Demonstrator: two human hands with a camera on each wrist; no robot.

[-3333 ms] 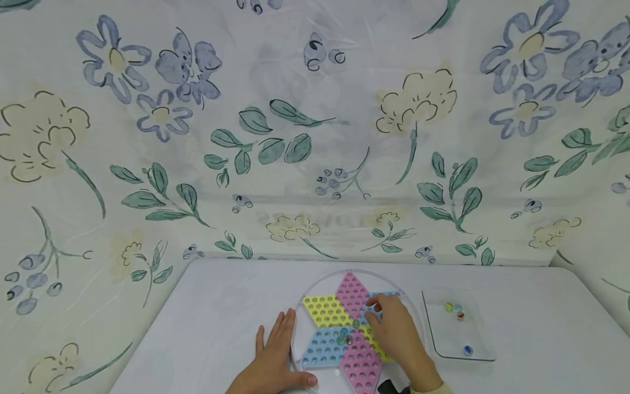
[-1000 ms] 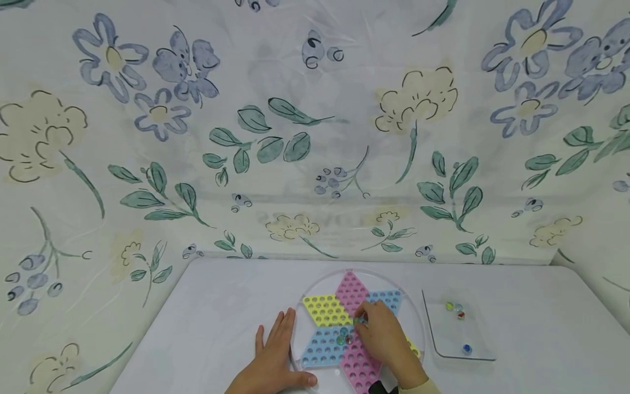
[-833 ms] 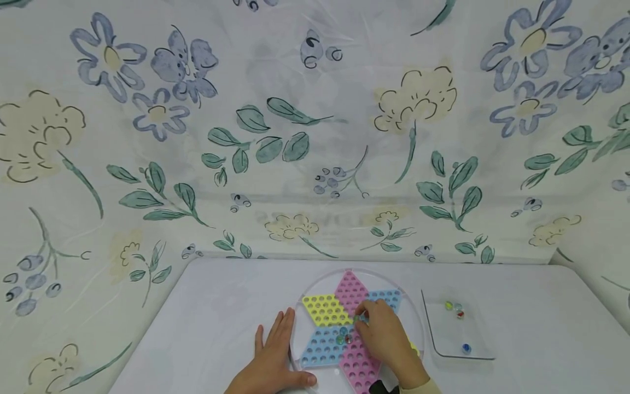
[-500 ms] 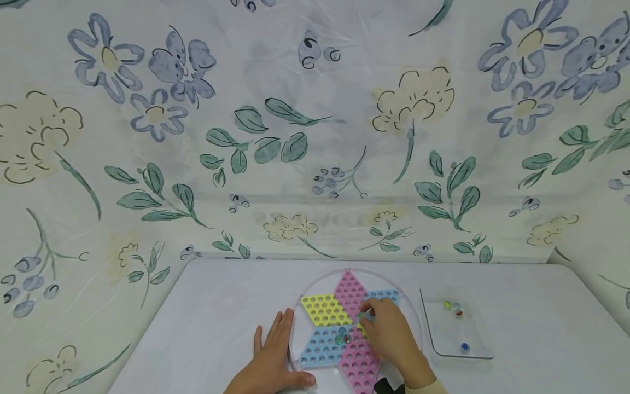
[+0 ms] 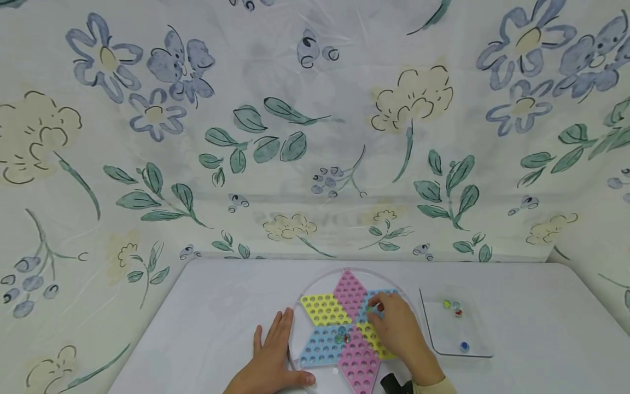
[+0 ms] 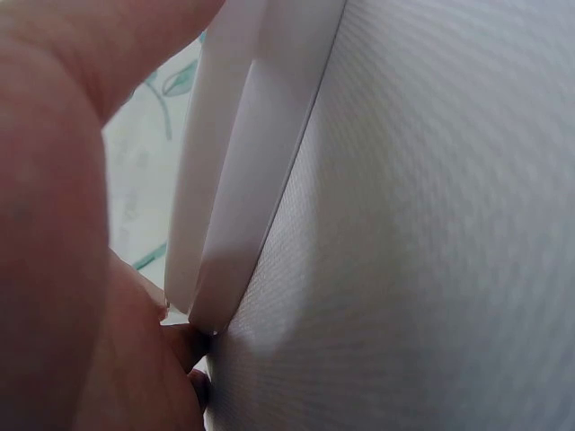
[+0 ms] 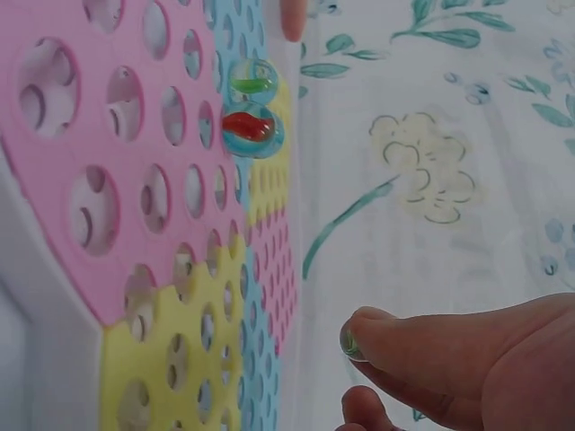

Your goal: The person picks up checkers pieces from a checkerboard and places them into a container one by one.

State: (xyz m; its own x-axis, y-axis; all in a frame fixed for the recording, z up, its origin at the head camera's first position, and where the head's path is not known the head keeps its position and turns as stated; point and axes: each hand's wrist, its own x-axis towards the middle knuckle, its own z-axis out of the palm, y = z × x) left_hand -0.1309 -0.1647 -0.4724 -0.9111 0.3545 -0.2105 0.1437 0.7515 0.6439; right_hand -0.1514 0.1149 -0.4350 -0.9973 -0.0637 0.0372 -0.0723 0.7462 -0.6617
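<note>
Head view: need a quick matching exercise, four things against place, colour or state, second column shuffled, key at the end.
Things:
1. left hand
2. right hand
3. dark-blue marble
4. star board

Place, colour or state:
A. in the clear tray
B. pink, yellow and blue, with holes
C. at the board's edge, fingers straight
D. pinching a green-streaked marble

Pairs: 1-C, 2-D, 3-A, 4-B

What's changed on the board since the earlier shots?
The right hand has picked the green marble off the centre of the board and moved it up and right in the head view. Left hand, three clustered marbles and four marbles in the tray stayed put.
</note>
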